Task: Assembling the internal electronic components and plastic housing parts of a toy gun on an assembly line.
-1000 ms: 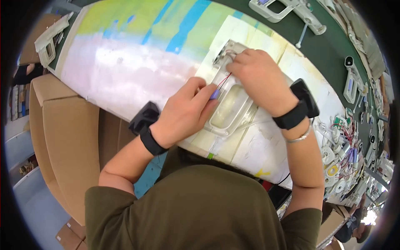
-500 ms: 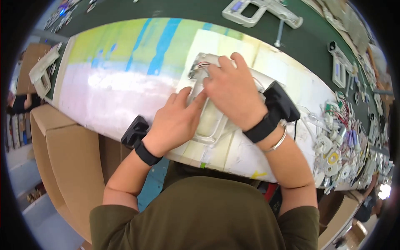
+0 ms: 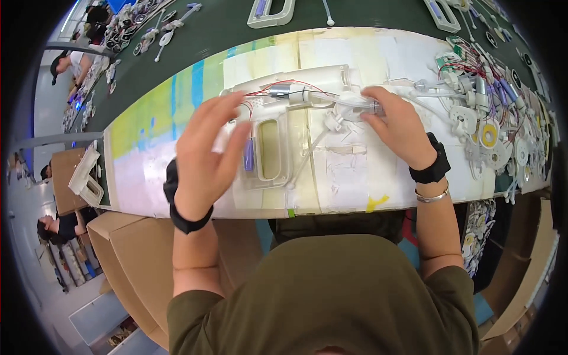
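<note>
On the white-covered board (image 3: 349,189) lies a translucent white gun-shaped plastic housing half (image 3: 286,151) with a looped handle. A purple cylinder cell (image 3: 249,155) sits in the handle. Along the barrel run red wires (image 3: 299,83) and a silver motor (image 3: 279,90). A white tube (image 3: 307,158) hangs from a small fitting near the right end. My left hand (image 3: 207,157) hovers at the housing's left end, fingers apart, partly covering it. My right hand (image 3: 399,125) pinches a clear round plastic fitting (image 3: 374,107) at the other end between thumb and fingers.
A heap of wired parts (image 3: 485,112) covers the board's right end. Beyond runs a dark green conveyor belt (image 3: 201,41) carrying more housings (image 3: 271,12) and parts. A cardboard box (image 3: 130,254) stands below left. Other people (image 3: 68,228) are farther left.
My hands have moved apart: the left hand has lifted toward the housing's left end, the right has moved right to the clear fitting. The motor, wires and tube now show; the view has shifted.
</note>
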The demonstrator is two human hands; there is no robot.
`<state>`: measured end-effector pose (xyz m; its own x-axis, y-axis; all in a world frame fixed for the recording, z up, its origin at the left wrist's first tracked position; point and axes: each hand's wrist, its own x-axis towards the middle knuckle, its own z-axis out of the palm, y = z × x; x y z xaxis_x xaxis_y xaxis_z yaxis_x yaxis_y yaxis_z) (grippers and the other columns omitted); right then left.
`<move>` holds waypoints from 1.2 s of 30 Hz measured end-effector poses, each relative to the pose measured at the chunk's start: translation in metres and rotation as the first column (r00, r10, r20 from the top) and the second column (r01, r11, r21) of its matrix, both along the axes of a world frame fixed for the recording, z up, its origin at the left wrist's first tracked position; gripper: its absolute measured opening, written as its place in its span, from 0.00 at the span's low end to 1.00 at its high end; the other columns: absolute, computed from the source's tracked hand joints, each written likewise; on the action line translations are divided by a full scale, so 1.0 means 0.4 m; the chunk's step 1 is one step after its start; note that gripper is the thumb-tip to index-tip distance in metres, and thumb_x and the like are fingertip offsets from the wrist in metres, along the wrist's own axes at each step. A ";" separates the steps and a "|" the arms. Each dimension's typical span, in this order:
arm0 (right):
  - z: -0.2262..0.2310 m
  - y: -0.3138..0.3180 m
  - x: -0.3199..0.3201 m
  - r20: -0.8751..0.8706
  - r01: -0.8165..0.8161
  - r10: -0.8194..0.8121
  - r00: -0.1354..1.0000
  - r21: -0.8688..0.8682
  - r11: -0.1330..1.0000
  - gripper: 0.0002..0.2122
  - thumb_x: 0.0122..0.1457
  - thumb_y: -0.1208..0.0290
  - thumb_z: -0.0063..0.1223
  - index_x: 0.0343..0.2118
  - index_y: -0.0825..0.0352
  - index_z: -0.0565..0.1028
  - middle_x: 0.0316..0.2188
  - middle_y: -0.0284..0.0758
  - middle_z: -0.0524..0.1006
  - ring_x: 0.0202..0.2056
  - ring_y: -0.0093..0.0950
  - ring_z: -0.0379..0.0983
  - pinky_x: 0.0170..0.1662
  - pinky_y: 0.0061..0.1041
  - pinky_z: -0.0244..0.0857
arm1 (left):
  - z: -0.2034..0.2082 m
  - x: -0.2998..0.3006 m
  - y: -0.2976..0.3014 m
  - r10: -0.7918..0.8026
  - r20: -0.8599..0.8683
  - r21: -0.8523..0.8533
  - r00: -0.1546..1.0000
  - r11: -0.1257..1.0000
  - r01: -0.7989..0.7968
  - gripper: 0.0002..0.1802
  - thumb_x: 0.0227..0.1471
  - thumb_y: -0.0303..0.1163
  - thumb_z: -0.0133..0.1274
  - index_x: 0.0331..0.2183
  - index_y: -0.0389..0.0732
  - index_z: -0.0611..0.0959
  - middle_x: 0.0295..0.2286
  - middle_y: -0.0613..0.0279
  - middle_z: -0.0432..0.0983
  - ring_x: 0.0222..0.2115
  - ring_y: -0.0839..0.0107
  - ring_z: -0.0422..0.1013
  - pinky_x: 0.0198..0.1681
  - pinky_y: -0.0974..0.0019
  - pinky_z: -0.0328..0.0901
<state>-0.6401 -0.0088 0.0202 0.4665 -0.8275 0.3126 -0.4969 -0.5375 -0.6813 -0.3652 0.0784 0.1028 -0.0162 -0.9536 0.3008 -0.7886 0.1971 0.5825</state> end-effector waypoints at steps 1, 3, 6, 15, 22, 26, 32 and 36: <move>0.009 0.002 -0.004 -0.047 0.009 -0.010 0.999 -0.005 1.000 0.12 0.49 0.72 0.57 0.37 0.66 0.73 0.32 0.38 0.75 0.38 0.37 0.70 0.40 0.30 0.64 | 0.013 -0.032 -0.022 -0.124 0.062 -0.062 0.990 0.990 0.128 0.20 0.46 0.24 0.54 0.44 0.34 0.75 0.38 0.51 0.72 0.36 0.61 0.70 0.38 0.66 0.66; 0.034 0.006 -0.004 -0.096 0.017 -0.018 0.995 -0.010 1.000 0.12 0.48 0.72 0.57 0.37 0.66 0.73 0.32 0.38 0.75 0.38 0.37 0.70 0.41 0.30 0.64 | 0.004 -0.100 -0.063 -0.271 0.154 -0.144 0.950 0.945 0.293 0.19 0.43 0.25 0.57 0.41 0.35 0.76 0.35 0.52 0.74 0.36 0.56 0.70 0.39 0.63 0.66; 0.071 0.015 0.029 0.056 -0.069 0.073 0.996 -0.064 0.996 0.13 0.48 0.71 0.58 0.37 0.67 0.72 0.31 0.38 0.75 0.36 0.37 0.70 0.39 0.30 0.65 | -0.061 -0.174 -0.118 -0.328 0.268 -0.120 0.906 0.922 0.369 0.16 0.43 0.24 0.56 0.38 0.37 0.78 0.33 0.53 0.75 0.34 0.56 0.71 0.38 0.63 0.66; -0.010 0.059 0.067 -0.028 -0.128 0.130 0.991 0.069 0.989 0.14 0.50 0.69 0.57 0.38 0.66 0.71 0.35 0.39 0.75 0.36 0.39 0.72 0.37 0.30 0.67 | -0.081 -0.130 -0.097 -0.228 -0.082 0.018 0.970 0.973 0.230 0.10 0.47 0.22 0.55 0.36 0.35 0.79 0.31 0.59 0.78 0.32 0.74 0.74 0.35 0.74 0.66; 0.085 0.013 0.032 -0.094 0.139 -0.148 0.985 -0.095 0.986 0.07 0.51 0.72 0.54 0.34 0.64 0.75 0.28 0.38 0.76 0.29 0.37 0.73 0.31 0.28 0.68 | -0.069 -0.079 -0.081 -0.291 -0.249 0.133 0.924 0.934 0.331 0.11 0.47 0.18 0.50 0.35 0.36 0.79 0.34 0.61 0.77 0.35 0.73 0.72 0.41 0.72 0.65; 0.092 -0.038 0.095 0.271 -0.120 0.148 0.951 -0.117 0.986 0.08 0.51 0.73 0.54 0.34 0.66 0.76 0.35 0.41 0.76 0.32 0.37 0.74 0.35 0.26 0.68 | -0.097 -0.095 -0.082 -0.513 0.069 -0.003 0.855 0.857 0.515 0.09 0.41 0.24 0.57 0.31 0.38 0.79 0.26 0.58 0.74 0.30 0.57 0.70 0.36 0.60 0.64; 0.051 -0.034 0.089 0.427 -0.008 0.004 0.904 0.008 1.000 0.13 0.53 0.83 0.51 0.43 0.68 0.72 0.49 0.40 0.70 0.42 0.20 0.71 0.42 0.18 0.68 | -0.101 -0.138 -0.087 -0.442 0.145 -0.038 0.885 0.892 0.451 0.05 0.45 0.27 0.54 0.29 0.38 0.77 0.24 0.57 0.73 0.28 0.57 0.69 0.33 0.59 0.63; 0.060 0.015 0.115 0.417 0.085 -0.142 0.898 0.153 0.985 0.16 0.51 0.81 0.54 0.45 0.67 0.71 0.38 0.40 0.76 0.36 0.25 0.76 0.38 0.20 0.71 | -0.090 -0.126 -0.086 -0.316 -0.217 0.111 0.924 0.932 0.345 0.06 0.51 0.24 0.50 0.34 0.35 0.77 0.22 0.54 0.68 0.23 0.59 0.65 0.29 0.65 0.62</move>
